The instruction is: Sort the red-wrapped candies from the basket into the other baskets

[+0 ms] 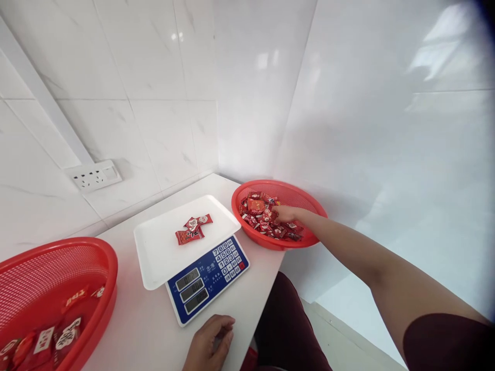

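So our right grip [285,213] sits among wrapped sweets [256,206], its hold unclear; our left grip [210,341] is half-curled, empty.

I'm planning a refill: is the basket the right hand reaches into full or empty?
Partly filled: red packets lie inside the basket, but bare mesh shows above them.

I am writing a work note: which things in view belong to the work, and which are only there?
Apparently in use:
right basket, right hand in it
red packets
scale with white tray
left basket

Just there:
wall socket
wall trunking
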Tool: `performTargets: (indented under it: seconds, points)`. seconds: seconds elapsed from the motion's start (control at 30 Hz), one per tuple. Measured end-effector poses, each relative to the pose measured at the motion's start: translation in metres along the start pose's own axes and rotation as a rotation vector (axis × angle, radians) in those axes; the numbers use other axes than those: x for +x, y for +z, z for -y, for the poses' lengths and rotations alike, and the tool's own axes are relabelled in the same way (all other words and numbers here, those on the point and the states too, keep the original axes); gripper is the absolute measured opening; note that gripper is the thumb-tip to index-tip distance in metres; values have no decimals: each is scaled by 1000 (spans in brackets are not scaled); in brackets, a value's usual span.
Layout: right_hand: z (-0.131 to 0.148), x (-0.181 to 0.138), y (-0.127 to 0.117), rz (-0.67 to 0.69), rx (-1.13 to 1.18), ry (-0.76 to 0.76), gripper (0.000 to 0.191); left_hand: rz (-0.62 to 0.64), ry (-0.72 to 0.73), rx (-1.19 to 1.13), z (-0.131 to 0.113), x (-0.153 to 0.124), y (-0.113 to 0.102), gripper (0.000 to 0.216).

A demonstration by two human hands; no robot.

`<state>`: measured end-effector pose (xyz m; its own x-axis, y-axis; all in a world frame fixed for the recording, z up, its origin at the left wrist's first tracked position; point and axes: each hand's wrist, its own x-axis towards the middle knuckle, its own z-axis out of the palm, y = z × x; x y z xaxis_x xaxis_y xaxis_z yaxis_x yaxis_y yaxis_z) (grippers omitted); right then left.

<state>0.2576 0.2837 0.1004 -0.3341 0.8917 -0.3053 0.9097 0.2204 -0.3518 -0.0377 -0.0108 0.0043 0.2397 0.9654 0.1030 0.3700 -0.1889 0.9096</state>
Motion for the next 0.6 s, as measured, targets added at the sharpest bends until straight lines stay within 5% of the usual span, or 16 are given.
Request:
performTargets:
  seconds: [0.23, 0.4, 0.6]
  points:
    - [-17, -13, -29, 59, 187, -66, 30, -91, 3, -34, 3, -1, 6, 26]
    - [-16, -8, -25, 159, 168, -67, 37, -104, -6, -36, 4, -2, 7, 26]
    - [-2, 13, 0, 63, 21, -22, 86, -97, 2, -36, 7, -1, 6, 23]
